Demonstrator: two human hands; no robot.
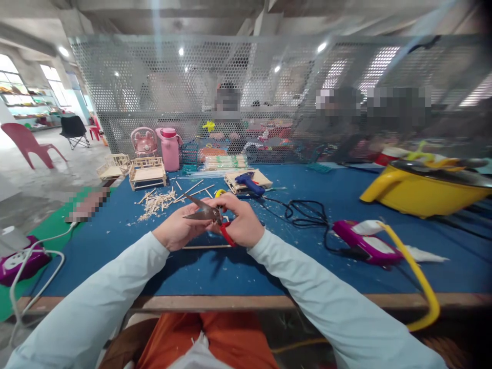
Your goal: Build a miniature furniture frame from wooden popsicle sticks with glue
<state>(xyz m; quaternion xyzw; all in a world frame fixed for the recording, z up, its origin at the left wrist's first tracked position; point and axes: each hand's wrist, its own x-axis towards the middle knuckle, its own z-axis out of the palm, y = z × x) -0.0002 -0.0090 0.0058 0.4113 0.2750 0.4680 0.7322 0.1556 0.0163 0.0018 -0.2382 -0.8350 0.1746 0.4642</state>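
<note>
In the head view, the right hand (pixel 243 221) grips a pair of scissors (pixel 209 213) by the red handle, above the blue table (pixel 307 279). The blades stand apart and point toward the left hand (pixel 179 225), whose fingers curl close beneath them; whether it grasps anything I cannot tell. Beyond the hands lie a pile of sticks (pixel 157 204) and, farther right, a blue glue gun (pixel 249 182).

No text, label, brand, number or sign can be read here. Green marks show on the wrapped bundles (pixel 225 162) at the far side of the tabletop (pixel 115 223), too small to make out as lettering.
</note>
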